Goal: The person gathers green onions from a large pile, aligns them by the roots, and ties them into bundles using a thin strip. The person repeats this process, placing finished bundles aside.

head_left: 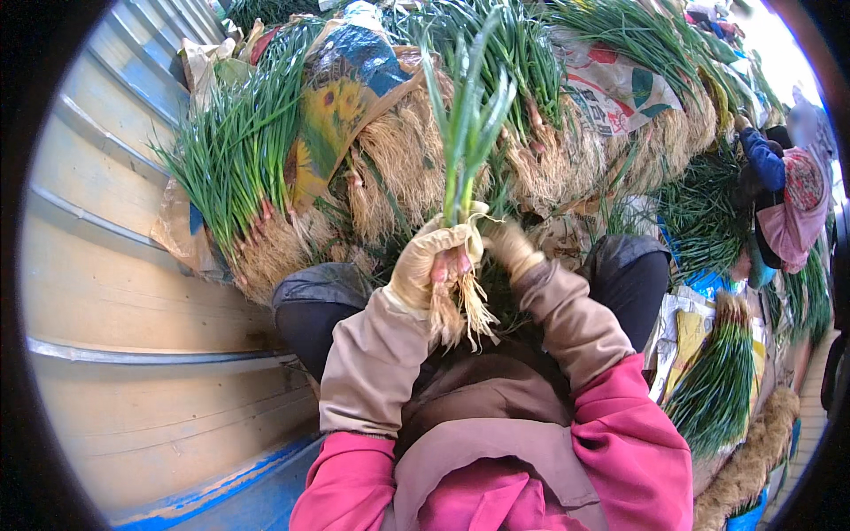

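Upright in front of my lap, a small bunch of green garlic [462,168] with pinkish bulbs and pale hanging roots is gripped by my left hand [423,258], in a cream glove. The fingers wrap round the stems just above the bulbs. Just to the right of the bunch is my right hand [512,246], also gloved and smeared by motion, so its fingers cannot be made out. Beyond both hands lie bundles of the same plants, including a green bundle [257,150] at the left with its roots toward me.
A ribbed metal wall [133,292] rises close on my left. Printed sacking [611,84] partly covers the heaped bundles. On the right, another bundle [722,380] lies on flattened sacks, near a root-coloured strip [748,465]. Another person [788,190] sits at the far right beside loose leaves [704,212].
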`<state>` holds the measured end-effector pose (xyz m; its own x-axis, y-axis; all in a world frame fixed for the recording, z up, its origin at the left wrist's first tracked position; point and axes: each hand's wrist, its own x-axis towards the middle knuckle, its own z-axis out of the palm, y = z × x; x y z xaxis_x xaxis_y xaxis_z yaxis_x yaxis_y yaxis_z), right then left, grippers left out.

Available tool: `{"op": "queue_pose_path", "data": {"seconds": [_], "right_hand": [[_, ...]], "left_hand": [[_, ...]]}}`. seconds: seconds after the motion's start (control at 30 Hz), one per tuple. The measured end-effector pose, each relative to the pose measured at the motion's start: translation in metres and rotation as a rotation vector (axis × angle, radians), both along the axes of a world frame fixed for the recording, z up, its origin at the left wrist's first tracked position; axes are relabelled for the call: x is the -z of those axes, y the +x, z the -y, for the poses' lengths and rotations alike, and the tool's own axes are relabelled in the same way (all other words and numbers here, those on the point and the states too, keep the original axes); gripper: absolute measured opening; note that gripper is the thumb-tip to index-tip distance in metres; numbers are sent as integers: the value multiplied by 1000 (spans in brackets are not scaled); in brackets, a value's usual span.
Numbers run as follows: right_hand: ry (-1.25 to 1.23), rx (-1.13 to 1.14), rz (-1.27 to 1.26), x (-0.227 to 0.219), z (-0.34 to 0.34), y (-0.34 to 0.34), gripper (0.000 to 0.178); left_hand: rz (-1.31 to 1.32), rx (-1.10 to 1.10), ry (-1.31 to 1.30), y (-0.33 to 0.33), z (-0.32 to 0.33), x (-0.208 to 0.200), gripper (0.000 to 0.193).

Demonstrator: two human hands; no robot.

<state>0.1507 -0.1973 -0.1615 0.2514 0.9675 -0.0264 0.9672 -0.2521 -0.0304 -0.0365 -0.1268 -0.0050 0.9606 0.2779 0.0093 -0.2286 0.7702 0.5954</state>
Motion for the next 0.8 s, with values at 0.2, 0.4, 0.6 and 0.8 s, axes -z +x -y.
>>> {"op": "queue_pose_path", "data": {"seconds": [0.2, 0.4, 0.6, 0.8], "right_hand": [[54, -26, -679, -121, 15, 10, 40], [735, 589, -27, -124, -58, 116, 18], [792, 425, -327, -177, -36, 56, 20], [867, 114, -882, -98, 17, -35, 18]], "left_hand": [[65, -230, -129, -6, 0, -22, 41], [-188, -67, -147, 29, 5, 18, 23], [-207, -216, -67, 30, -3, 27, 23], [-343, -339, 27, 46, -6, 49, 19]]}}
